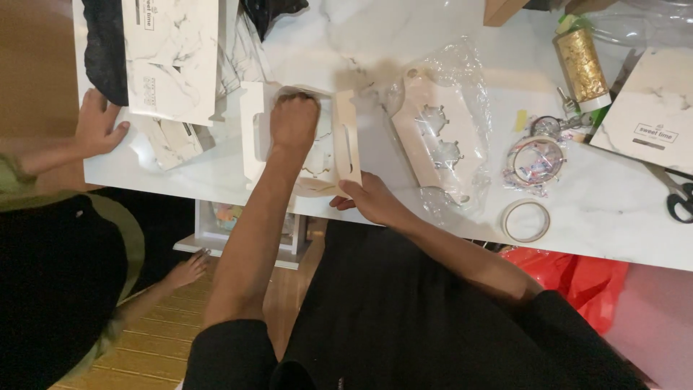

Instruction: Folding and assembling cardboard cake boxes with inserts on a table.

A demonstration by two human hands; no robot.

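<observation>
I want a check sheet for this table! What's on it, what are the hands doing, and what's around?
Surface: white marbled table, well covered.
Job's things: flat white card box, unfolded, near the front edge.
Clutter: wrapped card piece, tape rolls, gold roll, scissors, marbled boxes.
Grippers: left hand is a fist pressing on the card box; right hand pinches its near flap.
Cables: nothing seen.
Surroundings: another person's hand rests on the table's left edge; wooden floor below; red bag under the table.
</observation>
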